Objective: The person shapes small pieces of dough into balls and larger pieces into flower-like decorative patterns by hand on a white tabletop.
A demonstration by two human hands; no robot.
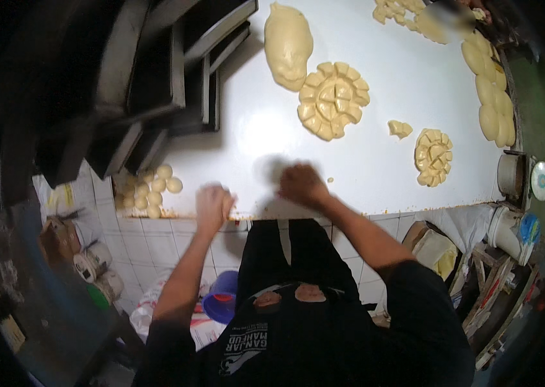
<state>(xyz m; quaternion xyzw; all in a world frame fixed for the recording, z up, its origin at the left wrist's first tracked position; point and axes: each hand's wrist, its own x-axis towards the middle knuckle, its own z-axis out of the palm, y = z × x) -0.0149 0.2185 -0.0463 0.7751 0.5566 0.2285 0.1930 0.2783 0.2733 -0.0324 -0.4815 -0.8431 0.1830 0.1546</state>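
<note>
My left hand [214, 206], slightly blurred, is curled at the table's front edge, right of a group of pale dough balls [157, 186]. My right hand [301, 186] is closed low over the white tabletop [362, 174]; what either hand holds is hidden. A small dough crumb [330, 180] lies beside my right hand. Above my hands are a large cut round of dough [333, 100] and a long smooth dough lump [288, 45]. A small piece [400, 128] and a smaller cut round [433, 157] lie to the right.
Stacked dark metal pans [163, 71] fill the left. Flattened dough pieces [488, 90] line the right edge, with more dough [398, 9] and a blurred shape [456, 19] at the top. Below are a blue bucket [219, 297], pale containers [504, 232] and a wooden stand [485, 297].
</note>
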